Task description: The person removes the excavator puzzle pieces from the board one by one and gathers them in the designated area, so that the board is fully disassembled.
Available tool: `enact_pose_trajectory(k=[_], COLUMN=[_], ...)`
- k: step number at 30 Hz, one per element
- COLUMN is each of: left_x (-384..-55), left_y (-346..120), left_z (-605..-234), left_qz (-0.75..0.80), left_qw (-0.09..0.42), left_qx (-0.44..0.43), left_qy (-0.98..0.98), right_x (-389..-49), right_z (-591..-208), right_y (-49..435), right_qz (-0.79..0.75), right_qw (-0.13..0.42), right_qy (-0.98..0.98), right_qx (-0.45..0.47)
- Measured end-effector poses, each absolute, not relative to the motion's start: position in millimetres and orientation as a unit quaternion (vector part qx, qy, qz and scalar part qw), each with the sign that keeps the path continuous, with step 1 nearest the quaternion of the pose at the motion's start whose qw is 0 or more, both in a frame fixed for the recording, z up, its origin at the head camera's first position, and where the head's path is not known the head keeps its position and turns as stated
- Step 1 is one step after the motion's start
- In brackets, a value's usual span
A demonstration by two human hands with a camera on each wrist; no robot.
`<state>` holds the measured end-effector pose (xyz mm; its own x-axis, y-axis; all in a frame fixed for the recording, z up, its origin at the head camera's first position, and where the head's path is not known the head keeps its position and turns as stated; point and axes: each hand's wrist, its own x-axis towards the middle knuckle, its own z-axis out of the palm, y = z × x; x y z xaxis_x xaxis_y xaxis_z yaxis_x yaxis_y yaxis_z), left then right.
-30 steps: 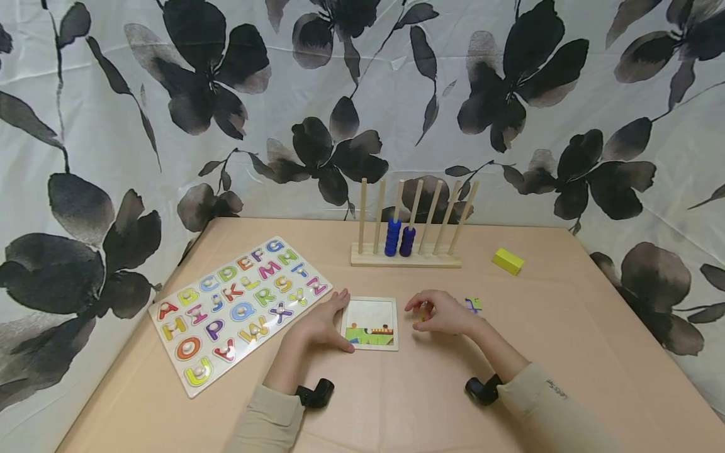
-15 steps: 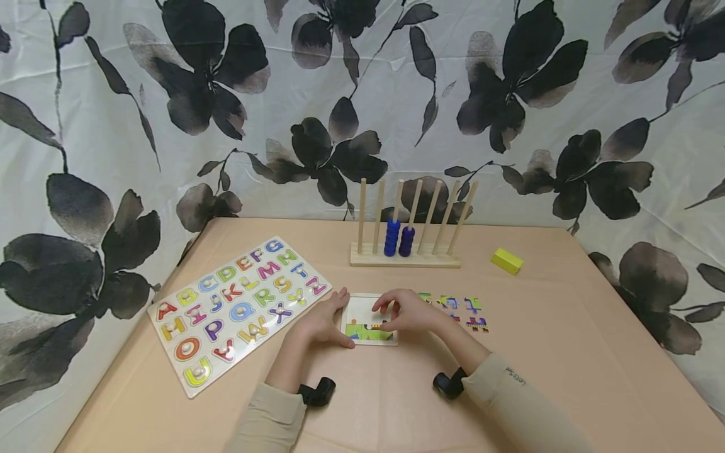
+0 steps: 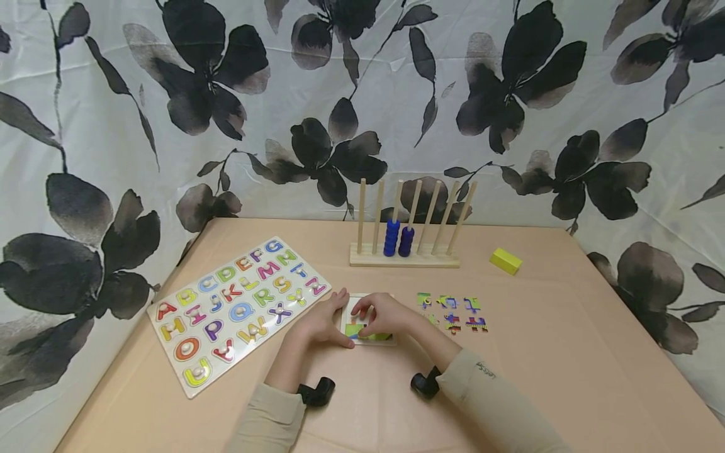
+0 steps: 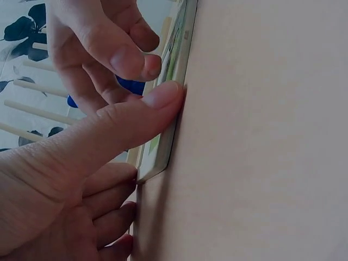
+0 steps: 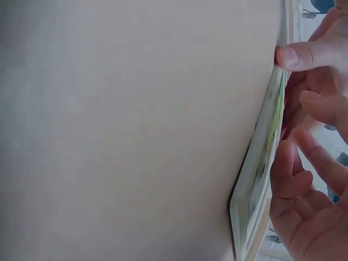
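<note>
In the head view my left hand (image 3: 321,322) holds a small white puzzle tray (image 3: 376,343) at its left side, the thumb at the near left corner. The left wrist view has this thumb (image 4: 163,97) against the tray's rim (image 4: 157,160). My right hand (image 3: 386,314) is over the tray with bent fingers, covering much of the green picture inside. In the right wrist view its thumb and index fingertips (image 5: 300,136) stand apart near the tray's surface. Whether it holds a puzzle piece is hidden. Several loose puzzle pieces (image 3: 477,324) lie right of the tray.
A white alphabet board (image 3: 177,362) with coloured letters lies at the left, close to my left hand. Behind the tray stands a wooden peg rack (image 3: 404,259) with blue rings on two pegs. A yellow block (image 3: 506,261) lies at the back right.
My right hand has moved left from the loose pieces, where it pinched a small piece, to above the tray's left part. The loose pieces are uncovered. My left hand stays put.
</note>
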<state>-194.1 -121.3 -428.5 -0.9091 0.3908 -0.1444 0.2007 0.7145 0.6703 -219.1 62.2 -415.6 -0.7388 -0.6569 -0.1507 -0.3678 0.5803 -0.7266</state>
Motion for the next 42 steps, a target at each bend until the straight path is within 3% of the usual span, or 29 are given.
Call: enact_pose_trajectory(k=[17, 42], left_x=[-191, -191], left_y=[-121, -121], left_z=[-426, -425], left_qz=[0.349, 0.348], left_qw=[0.138, 0.145], left_qx=[0.160, 0.161], left_qy=[0.913, 0.912], right_x=[-217, -218], right_z=[-417, -419], right_y=[52, 50], right_qz=[-0.320, -0.311], right_qw=[0.187, 0.182], right_qy=[0.867, 0.879], right_qx=[-0.332, -0.313])
